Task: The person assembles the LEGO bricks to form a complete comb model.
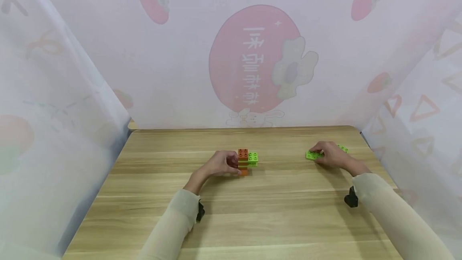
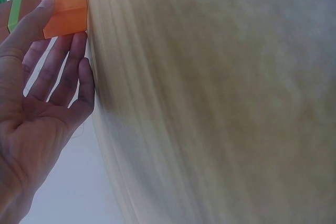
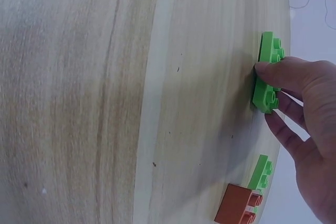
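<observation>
My left hand [image 1: 220, 163] holds a small upright stack of toy building bricks [image 1: 243, 156] near the middle of the table. Reddish-brown bricks and thin green layers make up the stack, with a brighter orange brick [image 2: 65, 17] at its foot. From its right side juts a green studded piece [image 1: 253, 157]. In the left wrist view the thumb presses the orange brick, fingers on the other side. Further right, my right hand [image 1: 330, 153] pinches a flat green studded brick [image 3: 266, 51] at the tabletop; the hand covers part of it in the head view.
Near the right hand lie another green piece [image 3: 260, 172] and a reddish-brown brick [image 3: 233, 204]; the head view shows only some green studs [image 1: 343, 148] there. White printed curtains [image 1: 173, 71] surround the wooden table [image 1: 267, 220] at the back and sides.
</observation>
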Motion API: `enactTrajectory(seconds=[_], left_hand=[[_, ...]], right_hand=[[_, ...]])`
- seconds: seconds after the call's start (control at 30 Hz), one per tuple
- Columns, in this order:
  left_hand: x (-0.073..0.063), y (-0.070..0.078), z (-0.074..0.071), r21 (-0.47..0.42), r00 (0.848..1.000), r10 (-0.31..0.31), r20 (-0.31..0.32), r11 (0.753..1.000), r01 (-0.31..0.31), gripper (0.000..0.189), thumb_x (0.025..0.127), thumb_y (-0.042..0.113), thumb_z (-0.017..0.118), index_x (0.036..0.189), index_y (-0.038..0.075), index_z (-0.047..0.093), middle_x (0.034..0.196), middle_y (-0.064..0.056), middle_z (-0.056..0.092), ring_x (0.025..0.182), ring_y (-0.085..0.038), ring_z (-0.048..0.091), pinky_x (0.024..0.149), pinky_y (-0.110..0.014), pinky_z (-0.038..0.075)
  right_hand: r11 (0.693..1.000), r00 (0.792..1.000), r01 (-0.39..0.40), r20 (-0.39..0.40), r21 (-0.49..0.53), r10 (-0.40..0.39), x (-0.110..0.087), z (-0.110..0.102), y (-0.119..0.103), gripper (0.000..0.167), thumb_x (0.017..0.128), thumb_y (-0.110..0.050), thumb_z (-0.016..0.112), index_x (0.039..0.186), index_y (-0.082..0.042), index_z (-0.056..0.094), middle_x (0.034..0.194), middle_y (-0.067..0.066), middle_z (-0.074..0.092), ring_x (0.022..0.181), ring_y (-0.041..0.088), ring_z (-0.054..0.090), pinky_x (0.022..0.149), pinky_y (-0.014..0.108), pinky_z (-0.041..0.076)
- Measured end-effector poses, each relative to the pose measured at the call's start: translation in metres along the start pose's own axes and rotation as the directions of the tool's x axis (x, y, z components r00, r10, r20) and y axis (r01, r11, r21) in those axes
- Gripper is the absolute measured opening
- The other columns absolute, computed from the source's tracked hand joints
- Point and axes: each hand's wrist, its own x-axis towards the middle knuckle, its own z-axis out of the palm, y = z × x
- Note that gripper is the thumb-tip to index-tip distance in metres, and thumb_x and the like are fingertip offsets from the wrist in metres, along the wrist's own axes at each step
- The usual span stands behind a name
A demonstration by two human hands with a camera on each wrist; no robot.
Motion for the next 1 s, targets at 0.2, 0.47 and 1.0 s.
enactTrajectory(seconds=[0.2,0.47,1.0], left_hand=[[0.0,-0.001,0.0,0.0,1.0,0.003,-0.001,1.0,-0.003,0.027,0.085,0.015,0.092,0.099,0.012,0.07,0.098,0.001,0.075,0.09,-0.011,0.071,0.082,-0.029,0.06],[0.0,0.0,0.0,0.014,1.0,0.001,-0.002,1.0,-0.001,0.025,0.085,0.016,0.092,0.097,0.013,0.07,0.096,0.002,0.074,0.089,-0.011,0.07,0.081,-0.028,0.059],[0.001,0.003,0.001,0.006,1.0,-0.015,-0.007,1.0,0.015,0.027,0.083,0.015,0.093,0.098,0.011,0.071,0.096,0.001,0.076,0.089,-0.011,0.07,0.081,-0.029,0.06]], right_hand=[[1.0,1.0,0.001,-0.002,-0.004,-0.001,0.002,0.001,-0.002,0.036,0.084,0.001,0.086,0.118,0.003,0.076,0.111,0.016,0.075,0.101,0.033,0.072,0.088,0.052,0.06],[1.0,1.0,0.03,-0.007,-0.002,-0.03,0.006,-0.003,-0.014,0.036,0.084,0.003,0.084,0.119,0.003,0.076,0.113,0.017,0.076,0.102,0.034,0.072,0.086,0.053,0.061],[0.987,0.987,0.157,-0.026,-0.025,-0.158,0.02,-0.01,-0.044,0.04,0.082,0.006,0.084,0.121,0.001,0.076,0.113,0.014,0.075,0.096,0.027,0.071,0.08,0.049,0.061]])
